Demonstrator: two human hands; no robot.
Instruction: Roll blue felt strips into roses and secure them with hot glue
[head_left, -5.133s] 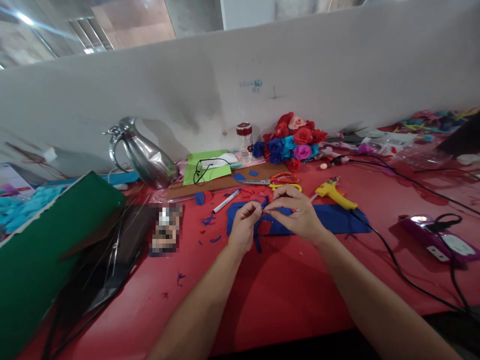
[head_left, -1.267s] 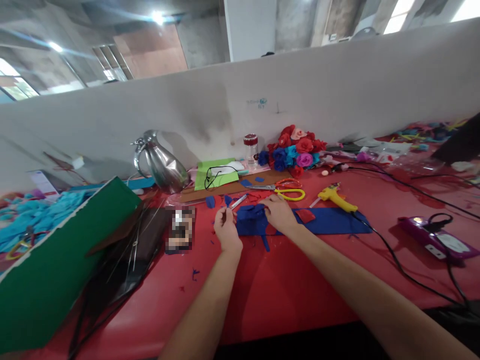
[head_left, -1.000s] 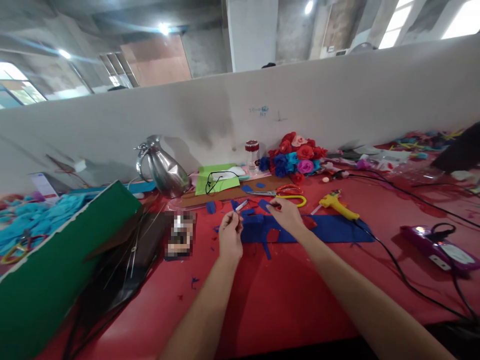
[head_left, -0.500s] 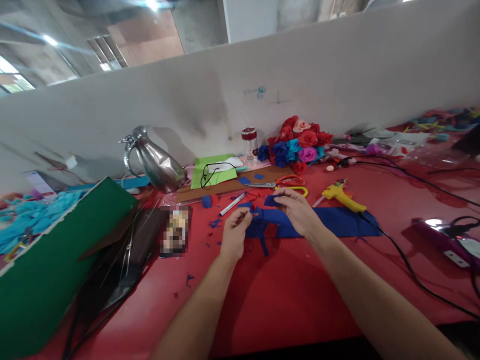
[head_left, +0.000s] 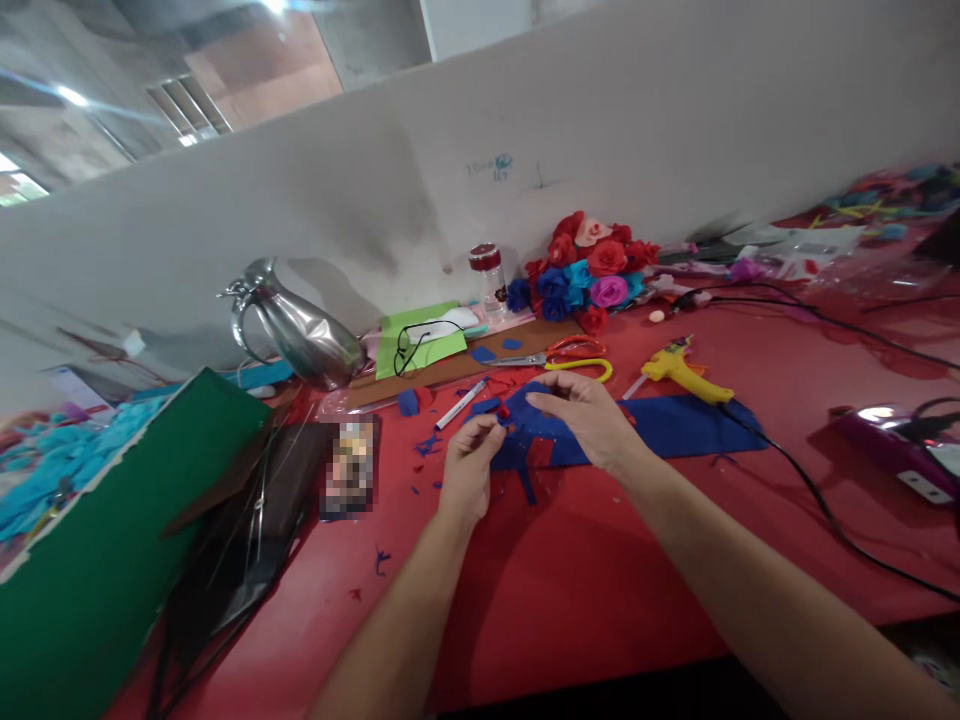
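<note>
My left hand (head_left: 471, 462) is closed, pinching a small red and blue paper flower (head_left: 504, 412) between thumb and fingers. Just to the right, my right hand (head_left: 585, 415) pinches a blue paper piece (head_left: 527, 395) by its edge, close beside the flower. Whether the two pieces touch I cannot tell. Beneath both hands a long blue paper strip (head_left: 682, 425) lies across the red table (head_left: 540, 590), with a dark red scrap on it. A white marker (head_left: 460, 405) and blue scraps (head_left: 427, 446) lie left of the strip.
Scissors (head_left: 577, 362) and a yellow glue gun (head_left: 688, 375) with a black cord lie beyond the strip. Paper roses (head_left: 589, 265), a jar (head_left: 487, 280) and a metal jug (head_left: 300, 325) stand by the wall. A green box (head_left: 135, 530) is at left, a purple device (head_left: 896, 445) at right.
My right hand has brought the blue piece slightly left, nearer the flower in my left hand. My left hand keeps its pinch. The whole view has shifted and tilted slightly.
</note>
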